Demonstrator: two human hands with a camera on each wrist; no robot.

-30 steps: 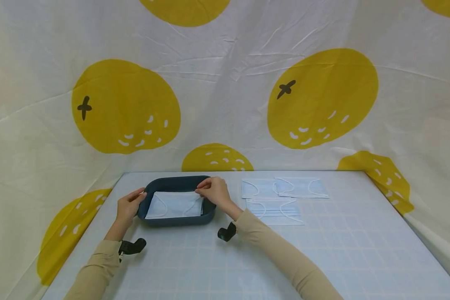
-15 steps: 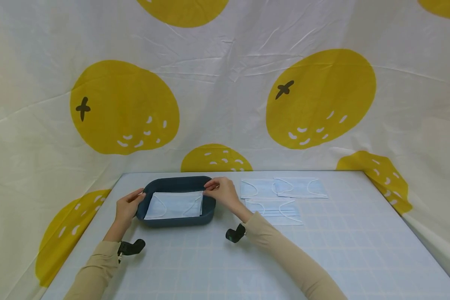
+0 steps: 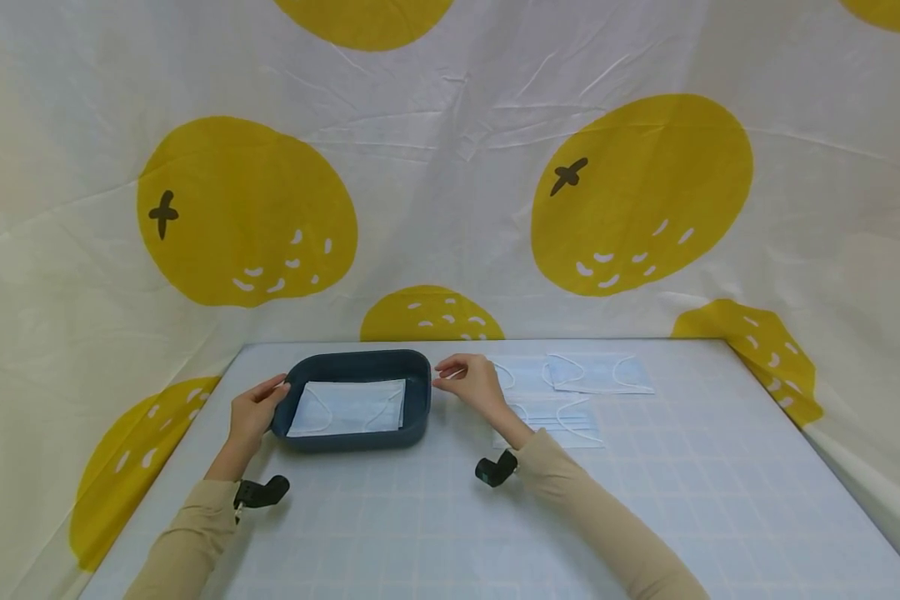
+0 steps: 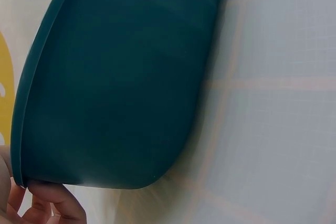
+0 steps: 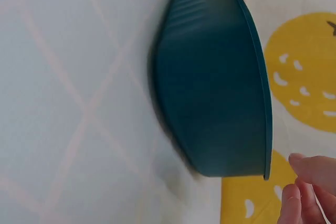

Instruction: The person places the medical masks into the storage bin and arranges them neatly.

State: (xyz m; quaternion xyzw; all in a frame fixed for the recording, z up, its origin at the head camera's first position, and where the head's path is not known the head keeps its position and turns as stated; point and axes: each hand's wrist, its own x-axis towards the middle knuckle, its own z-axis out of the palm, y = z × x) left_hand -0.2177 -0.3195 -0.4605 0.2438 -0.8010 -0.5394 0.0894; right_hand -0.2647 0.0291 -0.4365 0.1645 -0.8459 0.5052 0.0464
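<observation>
My left hand [image 3: 253,414] pinches the left rim of a dark teal plastic tray [image 3: 352,442]; in the left wrist view its fingers [image 4: 63,203] curl under the rim. Inside the tray lies a light blue face mask [image 3: 348,408] with white ear loops, spread flat. Another edge shows at its right side, but I cannot tell how many lie beneath. Just right of the tray hovers my right hand [image 3: 472,385], holding nothing. Its thumb [image 5: 314,170] and fingertips stand apart from the tray's rim in the right wrist view.
Right of the tray, several masks lie flat on the table [image 3: 435,533]: a pleated mask [image 3: 562,423] in front and an overlapping mask [image 3: 603,375] behind, partly hidden by my right hand. A white curtain [image 3: 450,183] with yellow fruit prints hangs behind.
My right hand has moved right, from over the mask's right edge to outside the tray. The left hand stays on the rim, and the mask lies where it was.
</observation>
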